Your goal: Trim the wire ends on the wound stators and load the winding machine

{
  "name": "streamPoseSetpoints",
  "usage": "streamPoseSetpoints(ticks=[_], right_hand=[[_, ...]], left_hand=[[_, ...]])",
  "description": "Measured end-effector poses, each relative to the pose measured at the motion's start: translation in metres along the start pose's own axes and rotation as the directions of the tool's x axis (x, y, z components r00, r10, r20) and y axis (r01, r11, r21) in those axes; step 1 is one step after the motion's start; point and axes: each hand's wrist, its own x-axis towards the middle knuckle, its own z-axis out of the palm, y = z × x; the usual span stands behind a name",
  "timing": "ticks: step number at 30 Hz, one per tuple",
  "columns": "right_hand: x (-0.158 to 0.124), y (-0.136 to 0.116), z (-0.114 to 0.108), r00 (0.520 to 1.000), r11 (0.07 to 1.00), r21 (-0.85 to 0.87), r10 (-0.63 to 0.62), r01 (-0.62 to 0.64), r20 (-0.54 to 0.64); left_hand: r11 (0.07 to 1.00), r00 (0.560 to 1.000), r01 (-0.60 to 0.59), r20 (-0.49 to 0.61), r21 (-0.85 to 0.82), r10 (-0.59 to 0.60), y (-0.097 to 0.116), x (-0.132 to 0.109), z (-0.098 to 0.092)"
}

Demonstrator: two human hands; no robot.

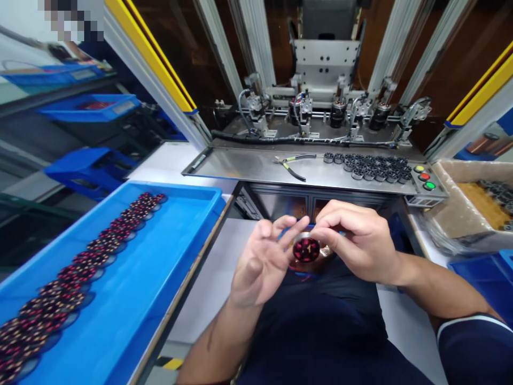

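Note:
A small round motor stator [306, 249] with dark red copper windings is held between my two hands over my lap. My right hand [355, 240] curls round its right side and top, fingers pinching it. My left hand [262, 262] touches its left edge with thumb and forefinger, the other fingers spread. A blue tray [160, 278] at my left holds several similar red-wound stators [80, 270] laid in a long row.
A steel shelf [248, 166] ahead carries pliers [290, 163], several dark round parts [366, 167] and a button box [425, 177]. Behind it stands a machine with clamps [320, 107]. A cardboard box [460, 214] sits at right, blue bins [88, 104] on racks at left.

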Motion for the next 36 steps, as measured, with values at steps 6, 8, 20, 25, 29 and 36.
streamPoseSetpoints(ticks=[6, 8, 20, 25, 29, 36], right_hand=[[0.004, -0.001, -0.004, 0.994, 0.998, 0.025, -0.058, 0.056, 0.090], [0.004, -0.002, -0.005, 0.995, 0.998, 0.001, -0.065, 0.065, 0.080], [0.008, -0.010, -0.002, 0.999, 0.999, -0.051, 0.005, -0.003, 0.037], [0.009, -0.007, -0.002, 0.995, 0.999, -0.014, -0.043, 0.044, 0.094], [0.008, -0.006, -0.003, 0.996, 0.999, -0.034, -0.035, 0.038, 0.082], [0.004, -0.006, -0.001, 0.998, 0.991, -0.121, 0.057, -0.059, -0.017]], left_hand=[[0.863, 0.809, 0.504, 0.365, -0.028, -0.461, -0.008, 0.008, 0.003], [0.879, 0.834, 0.472, 0.355, -0.066, -0.421, -0.009, 0.007, 0.004], [0.970, 0.999, -0.003, -0.053, -0.243, -0.010, 0.000, 0.010, 0.000], [0.827, 0.817, 0.544, 0.315, -0.143, -0.484, -0.009, 0.018, -0.002], [0.813, 0.783, 0.573, 0.359, -0.101, -0.507, -0.009, 0.015, 0.001], [0.980, 0.997, 0.075, 0.005, -0.182, -0.075, -0.007, 0.004, 0.009]])
